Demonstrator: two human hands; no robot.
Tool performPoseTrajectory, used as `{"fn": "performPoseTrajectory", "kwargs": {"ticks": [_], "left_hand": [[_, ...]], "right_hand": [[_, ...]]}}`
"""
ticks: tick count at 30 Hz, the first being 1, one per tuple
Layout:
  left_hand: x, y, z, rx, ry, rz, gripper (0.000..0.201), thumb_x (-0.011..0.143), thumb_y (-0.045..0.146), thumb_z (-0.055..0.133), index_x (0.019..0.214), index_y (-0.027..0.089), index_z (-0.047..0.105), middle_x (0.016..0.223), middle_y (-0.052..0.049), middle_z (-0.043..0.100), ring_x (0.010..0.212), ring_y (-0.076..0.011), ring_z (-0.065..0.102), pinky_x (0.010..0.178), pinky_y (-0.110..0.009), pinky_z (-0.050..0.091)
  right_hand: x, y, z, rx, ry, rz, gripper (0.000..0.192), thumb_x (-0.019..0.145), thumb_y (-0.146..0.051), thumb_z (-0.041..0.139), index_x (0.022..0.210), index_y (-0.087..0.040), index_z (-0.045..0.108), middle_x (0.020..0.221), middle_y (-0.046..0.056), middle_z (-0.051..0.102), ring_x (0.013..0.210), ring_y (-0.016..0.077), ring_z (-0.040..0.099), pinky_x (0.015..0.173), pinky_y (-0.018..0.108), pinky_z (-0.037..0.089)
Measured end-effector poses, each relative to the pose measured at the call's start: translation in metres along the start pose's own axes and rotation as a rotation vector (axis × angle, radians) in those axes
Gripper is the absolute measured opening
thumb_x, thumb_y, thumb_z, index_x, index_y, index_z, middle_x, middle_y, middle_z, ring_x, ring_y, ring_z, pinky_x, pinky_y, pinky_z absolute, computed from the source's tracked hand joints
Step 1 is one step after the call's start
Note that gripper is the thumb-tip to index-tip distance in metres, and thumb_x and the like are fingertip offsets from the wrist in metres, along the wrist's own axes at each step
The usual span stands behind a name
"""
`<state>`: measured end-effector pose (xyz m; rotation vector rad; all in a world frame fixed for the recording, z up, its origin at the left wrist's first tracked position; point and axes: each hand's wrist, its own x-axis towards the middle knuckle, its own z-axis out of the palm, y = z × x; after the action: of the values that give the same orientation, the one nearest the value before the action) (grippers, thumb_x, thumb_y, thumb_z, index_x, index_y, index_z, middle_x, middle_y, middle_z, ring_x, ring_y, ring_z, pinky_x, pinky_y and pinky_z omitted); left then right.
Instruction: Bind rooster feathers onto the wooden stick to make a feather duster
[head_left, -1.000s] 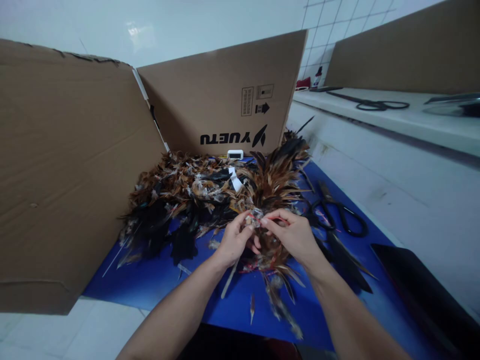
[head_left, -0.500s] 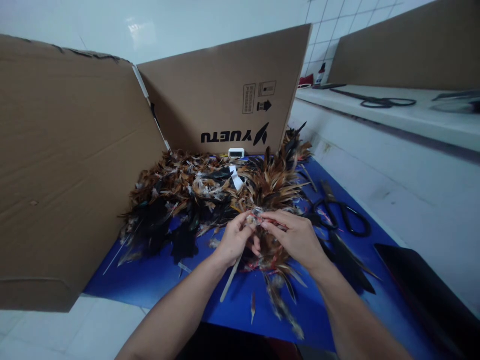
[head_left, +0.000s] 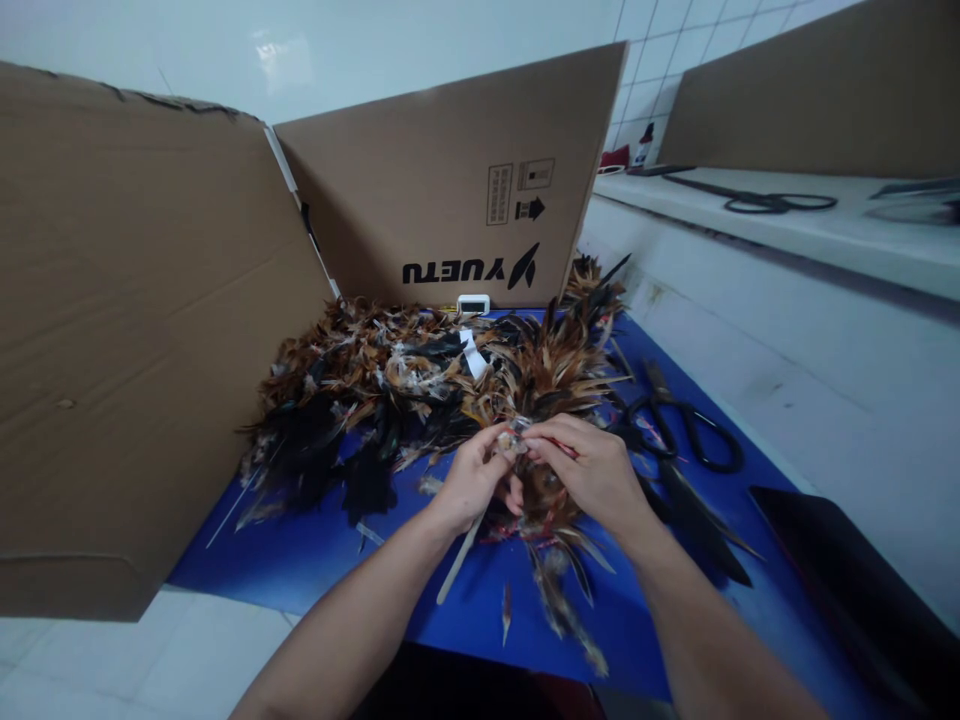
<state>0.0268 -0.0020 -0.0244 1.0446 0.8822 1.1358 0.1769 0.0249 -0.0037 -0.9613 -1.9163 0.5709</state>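
Note:
In front of me my left hand (head_left: 478, 478) is closed round a bundle of brown feathers (head_left: 541, 490), its fingertips pinching the pale, fluffy quill ends. A thin light-coloured stick (head_left: 459, 562) comes out below this hand; whether it joins the bundle is hidden. My right hand (head_left: 589, 468) pinches at the same spot, and red thread (head_left: 564, 448) shows between its fingers. The fingertips of both hands nearly meet. Brown and black feathers (head_left: 360, 350) lie heaped behind them, with a white paper strip (head_left: 473, 355) on top.
Black-handled scissors (head_left: 694, 430) lie right of my hands on the blue tabletop (head_left: 300, 570). A dark tray-like object (head_left: 840, 590) is at the right edge. Cardboard panels (head_left: 442, 190) stand behind and left. A small white device (head_left: 473, 304) sits at the back. More scissors (head_left: 772, 200) rest on a ledge.
The right hand's fingers have shifted slightly at the quill ends, and the feathers beyond have swayed a little. Both hands keep their hold.

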Motion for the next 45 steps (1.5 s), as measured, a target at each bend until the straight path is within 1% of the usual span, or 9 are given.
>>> {"fn": "performPoseTrajectory", "kwargs": {"ticks": [5,8,11,19,24,29,33,40,45], "left_hand": [[0.0,-0.001,0.0,-0.008,0.006,0.013,0.058,0.074,0.036,0.061,0.122,0.018,0.033,0.067,0.004,0.053,0.038,-0.0091,0.053,0.036,-0.023,0.048],[-0.003,0.002,0.001,0.035,-0.015,0.021,0.052,0.075,0.034,0.059,0.118,0.024,0.032,0.072,0.004,0.053,0.039,-0.0085,0.053,0.036,-0.024,0.048],[-0.005,0.003,0.003,0.103,-0.019,0.04,0.041,0.077,0.034,0.056,0.113,0.025,0.038,0.075,0.002,0.053,0.04,-0.0088,0.054,0.037,-0.023,0.047],[0.0,-0.01,-0.003,0.338,0.092,0.171,0.027,0.083,0.038,0.046,0.103,0.021,0.052,0.071,0.001,0.056,0.045,-0.0089,0.052,0.042,-0.022,0.045],[0.002,-0.009,-0.007,0.597,0.195,0.32,0.017,0.079,0.03,0.055,0.089,0.019,0.062,0.085,-0.003,0.06,0.064,-0.011,0.055,0.055,-0.02,0.044],[0.004,-0.008,-0.011,0.731,0.233,0.428,0.01,0.076,0.024,0.058,0.078,0.019,0.066,0.08,-0.003,0.06,0.074,-0.0143,0.055,0.065,-0.023,0.042],[0.007,-0.011,-0.017,0.717,0.25,0.408,0.011,0.074,0.026,0.06,0.072,0.018,0.067,0.074,-0.003,0.061,0.072,-0.0148,0.055,0.067,-0.025,0.041],[0.011,-0.014,-0.021,0.519,0.26,0.27,0.014,0.071,0.029,0.064,0.073,0.016,0.068,0.076,-0.004,0.063,0.073,-0.0156,0.057,0.067,-0.025,0.043],[0.011,-0.014,-0.021,0.417,0.213,0.315,0.016,0.07,0.032,0.066,0.073,0.016,0.068,0.08,-0.004,0.064,0.078,-0.0163,0.058,0.074,-0.027,0.044]], "right_hand": [[0.001,-0.003,0.001,0.181,0.003,0.189,0.014,0.078,-0.03,0.056,0.078,-0.021,0.066,0.073,0.002,0.063,0.062,0.0153,0.064,0.059,0.026,0.053],[0.002,-0.004,0.002,0.264,0.019,0.304,0.012,0.073,-0.03,0.06,0.074,-0.02,0.066,0.069,0.002,0.065,0.058,0.0158,0.064,0.056,0.027,0.053],[0.003,-0.004,0.003,0.326,0.005,0.388,0.014,0.07,-0.03,0.062,0.075,-0.018,0.067,0.063,0.002,0.066,0.053,0.0158,0.063,0.054,0.027,0.053],[0.002,-0.003,0.005,0.399,-0.051,0.447,0.02,0.067,-0.032,0.065,0.076,-0.014,0.067,0.06,0.002,0.065,0.051,0.0144,0.061,0.053,0.027,0.053],[-0.001,0.008,0.012,0.413,-0.095,0.448,0.02,0.067,-0.033,0.066,0.076,-0.015,0.067,0.061,0.002,0.065,0.05,0.014,0.061,0.051,0.026,0.053],[-0.003,0.019,0.017,0.38,-0.147,0.423,0.017,0.07,-0.031,0.063,0.077,-0.016,0.067,0.058,0.0,0.064,0.05,0.0138,0.061,0.051,0.026,0.052],[-0.003,0.017,0.016,0.392,-0.173,0.455,0.02,0.07,-0.033,0.064,0.078,-0.015,0.067,0.054,0.001,0.064,0.049,0.0143,0.061,0.052,0.027,0.053],[-0.001,0.018,0.015,0.47,-0.169,0.51,0.027,0.067,-0.035,0.067,0.082,-0.013,0.067,0.057,0.003,0.066,0.053,0.016,0.064,0.055,0.029,0.056],[-0.001,0.019,0.013,0.477,-0.166,0.524,0.03,0.066,-0.037,0.069,0.081,-0.012,0.068,0.056,0.003,0.067,0.052,0.0162,0.065,0.054,0.028,0.056]]}}
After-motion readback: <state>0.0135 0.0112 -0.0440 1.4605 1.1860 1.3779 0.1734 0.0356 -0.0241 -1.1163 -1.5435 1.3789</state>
